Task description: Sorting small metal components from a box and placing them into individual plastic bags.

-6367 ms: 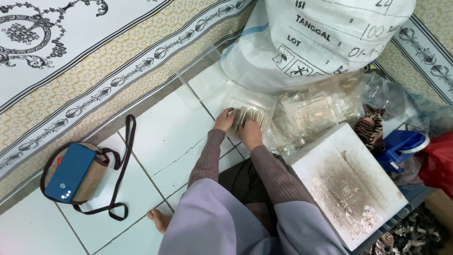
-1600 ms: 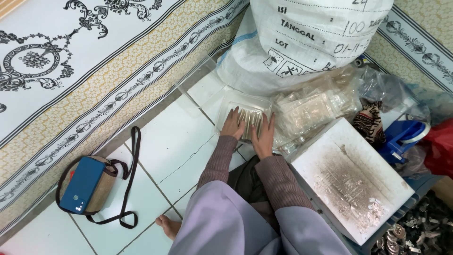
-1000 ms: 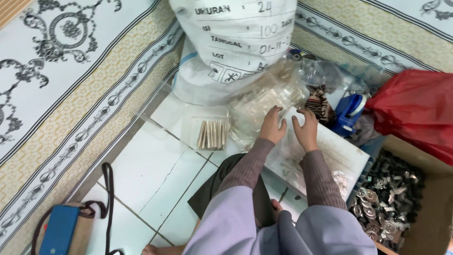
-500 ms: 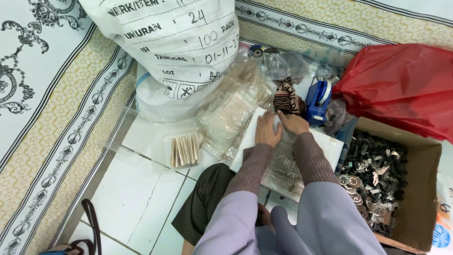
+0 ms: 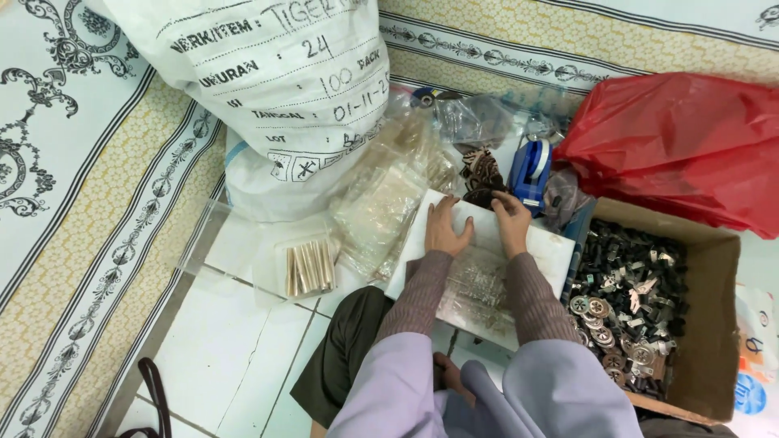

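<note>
Both hands rest on a white board (image 5: pixel 487 243) at the centre of the frame. Left hand (image 5: pixel 446 229) lies flat, palm down, fingers spread and pressed onto the board's upper left part, apparently to hold it steady. Right hand (image 5: pixel 510 219) sits at the board's upper edge, fingers curled downward; whether it pinches anything cannot be told, as the fingertips are hidden against the dark items beyond.

A clear plastic bag (image 5: pixel 479 288) lies on the lower half of the board, between the two forearms, flat and within easy reach. The board itself rests on the white tiled floor (image 5: pixel 235 365), directly in front of the seated person's lap, serving as a work surface.

Surroundings: a heap of clear plastic packets (image 5: pixel 389 195) lies just left of the board, touching its edge. A small bundle of pale sticks (image 5: pixel 310 268) sits further left on the tiles, apart from the hands. A large white sack (image 5: pixel 276 89) stands upper left. A blue tape dispenser (image 5: pixel 531 170) stands upright just above the right hand. A cardboard box (image 5: pixel 706 324) of dark and silver metal parts (image 5: pixel 625 300) sits at lower right, beside the board, open side up. A red plastic bag (image 5: pixel 682 146) fills the upper right.
</note>
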